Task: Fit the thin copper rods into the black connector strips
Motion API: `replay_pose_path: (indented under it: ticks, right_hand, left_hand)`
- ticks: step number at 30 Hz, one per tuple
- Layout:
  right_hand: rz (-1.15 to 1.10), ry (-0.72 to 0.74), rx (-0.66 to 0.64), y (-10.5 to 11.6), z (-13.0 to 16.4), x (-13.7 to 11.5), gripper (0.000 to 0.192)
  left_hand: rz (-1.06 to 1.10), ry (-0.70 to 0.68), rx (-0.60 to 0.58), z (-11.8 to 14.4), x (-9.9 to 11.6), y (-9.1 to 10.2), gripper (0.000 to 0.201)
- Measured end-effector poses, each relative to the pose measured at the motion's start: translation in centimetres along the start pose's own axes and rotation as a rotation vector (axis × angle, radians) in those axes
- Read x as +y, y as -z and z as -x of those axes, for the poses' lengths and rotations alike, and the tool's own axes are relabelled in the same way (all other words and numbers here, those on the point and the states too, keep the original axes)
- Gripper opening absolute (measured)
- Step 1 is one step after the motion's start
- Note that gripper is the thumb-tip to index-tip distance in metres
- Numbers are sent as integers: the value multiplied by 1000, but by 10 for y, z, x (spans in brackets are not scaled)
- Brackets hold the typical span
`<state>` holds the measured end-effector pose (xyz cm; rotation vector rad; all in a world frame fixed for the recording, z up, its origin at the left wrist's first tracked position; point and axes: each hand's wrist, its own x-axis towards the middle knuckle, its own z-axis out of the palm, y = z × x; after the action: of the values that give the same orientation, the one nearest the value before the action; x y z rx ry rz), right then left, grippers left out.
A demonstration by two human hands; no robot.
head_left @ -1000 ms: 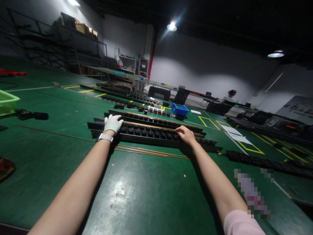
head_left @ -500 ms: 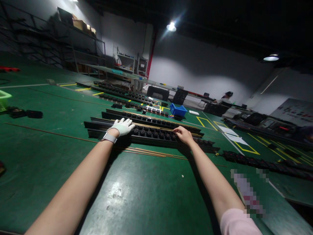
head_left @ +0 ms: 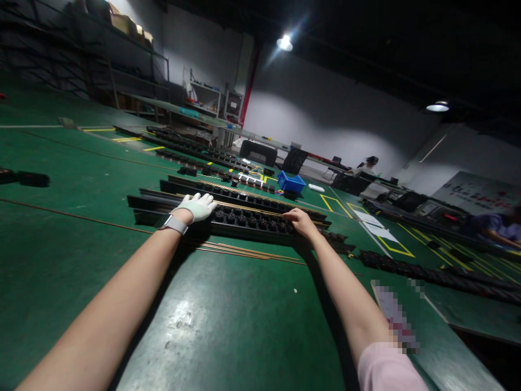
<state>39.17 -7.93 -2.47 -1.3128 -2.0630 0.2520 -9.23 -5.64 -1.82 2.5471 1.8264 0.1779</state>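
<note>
My left hand [head_left: 197, 207], in a white glove with a grey watch band at the wrist, lies with fingers outstretched on the left part of a long black rail assembly [head_left: 244, 231]. A row of round black parts [head_left: 252, 220] sits in this assembly, to the right of the glove. A thin brass-coloured rod [head_left: 248, 208] runs along the row from the glove towards my bare right hand [head_left: 300, 220]. There my thumb and fingers are pinched together on the rod; their tips are partly hidden. Several loose brass-coloured rods [head_left: 244, 251] lie on the green table in front of the assembly.
Behind stand another black rail [head_left: 179, 187] and a blue bin [head_left: 292, 183]. White papers [head_left: 376, 224] lie to the right inside yellow tape marks. Rows of black parts [head_left: 407, 267] stretch rightward. Two other people are in the background, one far off, one at the right edge.
The whole view has shifted slightly, so things appear a little further left. Both hands keep about the same places on the rail assembly. More of a person shows at the right edge.
</note>
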Motion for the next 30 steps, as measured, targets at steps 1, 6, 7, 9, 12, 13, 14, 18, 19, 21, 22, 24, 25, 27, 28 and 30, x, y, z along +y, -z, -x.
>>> replay_pose_path:
  ticks: [1,6,7,9,12,13,14,18,19,21,22,24,25,27,28,30]
  right_hand:
    - [20,6,-1,0,-1,0,40]
    - [199,41,-26,4,-3,-2,38]
    - [225,42,-29,4,-4,-3,38]
    - [250,37,-30,4,-4,-3,38]
    - [273,33,-35,4,-6,-3,33]
    - [282,34,-41,4,-6,-3,30]
    - [289,34,-49,4,-6,-4,28]
    - [298,35,-77,6,-7,-5,24]
    - [305,41,-78,7,-7,-6,23]
    - [329,54,-70,7,-7,-8,22]
    - [341,57,-62,7,-7,-9,22]
    - [357,48,-45,7,-7,-11,21]
    - [359,41,-41,7,-7,-12,20]
    - [357,37,-46,8,-8,-14,18]
    - [358,40,-52,9,-8,-15,18]
    - [366,51,-67,10,-8,-16,20]
  left_hand:
    - [0,7,-1,0,0,0,51]
    - [-37,-11,-1,2,1,1,55]
    - [-33,-13,5,2,1,1,55]
    - [-9,-12,17,2,1,1,54]
    - [18,-13,28,1,0,0,54]
    - [17,-13,27,0,-1,0,54]
    - [13,-13,26,-1,-1,-1,54]
    - [16,-7,24,-5,-5,-5,51]
    - [21,-4,29,-5,-5,-6,51]
    - [27,2,34,-6,-6,-7,53]
    - [28,2,35,-7,-6,-7,54]
    - [29,-4,35,-7,-5,-7,54]
    - [33,-6,34,-7,-5,-7,54]
    - [47,-4,38,-7,-6,-7,51]
    - [55,-2,41,-8,-7,-8,49]
    - [68,-2,52,-10,-8,-10,48]
